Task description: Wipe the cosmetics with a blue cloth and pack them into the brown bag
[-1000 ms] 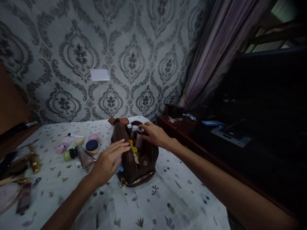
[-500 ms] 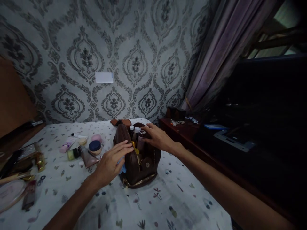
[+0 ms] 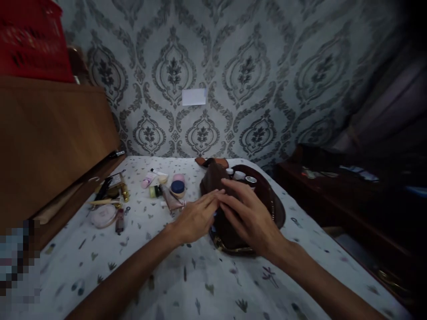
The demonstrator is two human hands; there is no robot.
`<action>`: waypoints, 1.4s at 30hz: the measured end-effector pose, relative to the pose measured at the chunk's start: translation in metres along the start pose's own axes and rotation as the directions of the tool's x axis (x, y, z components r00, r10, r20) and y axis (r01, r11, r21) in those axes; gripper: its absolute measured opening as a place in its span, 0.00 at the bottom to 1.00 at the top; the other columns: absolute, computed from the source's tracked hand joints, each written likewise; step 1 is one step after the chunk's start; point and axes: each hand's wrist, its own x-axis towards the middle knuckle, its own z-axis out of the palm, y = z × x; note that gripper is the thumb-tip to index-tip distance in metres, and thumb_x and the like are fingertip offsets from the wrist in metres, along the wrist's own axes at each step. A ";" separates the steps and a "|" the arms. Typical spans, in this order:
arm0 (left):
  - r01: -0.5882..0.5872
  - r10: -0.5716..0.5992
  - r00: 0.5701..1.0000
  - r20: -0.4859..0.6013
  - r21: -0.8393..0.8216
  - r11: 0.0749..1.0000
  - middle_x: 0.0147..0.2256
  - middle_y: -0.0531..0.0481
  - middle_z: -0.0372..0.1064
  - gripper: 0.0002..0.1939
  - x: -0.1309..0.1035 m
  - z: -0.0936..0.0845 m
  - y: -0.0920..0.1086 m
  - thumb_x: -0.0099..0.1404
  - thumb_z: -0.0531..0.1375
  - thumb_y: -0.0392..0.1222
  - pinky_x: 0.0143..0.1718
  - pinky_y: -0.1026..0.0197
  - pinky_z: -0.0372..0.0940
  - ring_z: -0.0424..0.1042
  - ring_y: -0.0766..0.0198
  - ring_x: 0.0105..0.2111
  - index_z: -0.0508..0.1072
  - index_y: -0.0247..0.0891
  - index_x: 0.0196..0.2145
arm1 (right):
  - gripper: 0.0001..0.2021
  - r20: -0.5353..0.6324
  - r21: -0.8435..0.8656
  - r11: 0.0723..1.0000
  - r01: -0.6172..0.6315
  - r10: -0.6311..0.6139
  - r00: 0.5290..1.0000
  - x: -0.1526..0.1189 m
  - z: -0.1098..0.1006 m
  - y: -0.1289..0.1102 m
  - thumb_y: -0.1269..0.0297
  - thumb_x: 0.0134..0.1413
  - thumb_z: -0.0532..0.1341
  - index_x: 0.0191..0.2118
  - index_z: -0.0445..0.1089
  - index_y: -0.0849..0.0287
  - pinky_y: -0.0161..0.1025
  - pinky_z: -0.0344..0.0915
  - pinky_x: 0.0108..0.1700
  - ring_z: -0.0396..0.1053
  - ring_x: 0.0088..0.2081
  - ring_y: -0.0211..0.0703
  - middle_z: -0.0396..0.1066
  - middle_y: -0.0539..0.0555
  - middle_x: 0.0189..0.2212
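The left hand [image 3: 196, 218], loosely bent, seems to steady the side of the brown handbag [image 3: 230, 238] on the printed cloth [image 3: 183, 293]. The right hand [image 3: 255, 218] spreads half-open across the bag, fingertips by the left's; I can't tell whether either grips anything. White-capped bottles [image 3: 239, 175] stand inside, probably propped by its walls. Left, farther off, sits a navy-lidded jar [image 3: 178, 187].

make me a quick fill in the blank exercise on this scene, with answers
The left hand and right hand are at the ____ bag.
The pink compact lies to the ____ of the bag.
The jar just in front of the pink container has a ____ lid.
The rectangle on the patterned wall is ____.
brown; left; blue; white
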 end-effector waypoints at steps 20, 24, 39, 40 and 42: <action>0.534 -0.550 0.782 -0.293 -0.141 0.834 0.45 0.44 0.71 0.11 -0.097 -0.008 -0.094 0.68 0.52 0.37 0.53 0.54 0.64 0.69 0.57 0.49 0.70 0.39 0.46 | 0.21 0.258 0.173 0.905 -0.389 0.340 0.905 -0.015 0.202 -0.037 0.69 0.57 0.56 0.57 0.67 0.60 0.52 0.66 0.51 0.66 0.47 0.54 0.72 0.61 0.47; 0.553 -0.574 0.774 -0.266 -0.156 0.819 0.44 0.44 0.72 0.11 -0.097 -0.012 -0.097 0.67 0.52 0.36 0.54 0.53 0.63 0.69 0.56 0.48 0.71 0.39 0.45 | 0.22 0.218 0.182 0.935 -0.304 0.264 0.940 -0.020 0.204 -0.031 0.68 0.59 0.55 0.59 0.67 0.55 0.51 0.66 0.49 0.67 0.46 0.53 0.72 0.60 0.46; 0.647 -0.697 0.655 -0.290 -0.261 0.716 0.40 0.50 0.74 0.16 -0.101 -0.025 -0.110 0.55 0.52 0.27 0.51 0.57 0.66 0.72 0.60 0.44 0.71 0.40 0.38 | 0.16 0.156 0.454 0.782 -0.428 0.403 0.902 -0.017 0.194 -0.032 0.55 0.59 0.57 0.47 0.77 0.54 0.45 0.72 0.45 0.74 0.43 0.49 0.77 0.56 0.43; 0.655 -0.704 0.646 -0.293 -0.260 0.709 0.40 0.50 0.73 0.16 -0.102 -0.025 -0.111 0.56 0.52 0.27 0.51 0.56 0.66 0.72 0.59 0.44 0.71 0.40 0.39 | 0.17 0.162 0.488 0.734 -0.472 0.455 0.876 -0.017 0.193 -0.033 0.54 0.59 0.57 0.47 0.77 0.55 0.44 0.73 0.45 0.75 0.43 0.49 0.77 0.57 0.43; 0.667 -0.715 0.629 -0.305 -0.259 0.698 0.41 0.49 0.73 0.16 -0.103 -0.023 -0.112 0.57 0.52 0.27 0.52 0.55 0.65 0.72 0.59 0.45 0.71 0.40 0.40 | 0.19 0.162 0.556 0.637 -0.534 0.547 0.821 -0.018 0.191 -0.035 0.51 0.56 0.59 0.46 0.77 0.56 0.44 0.73 0.44 0.75 0.43 0.50 0.77 0.57 0.44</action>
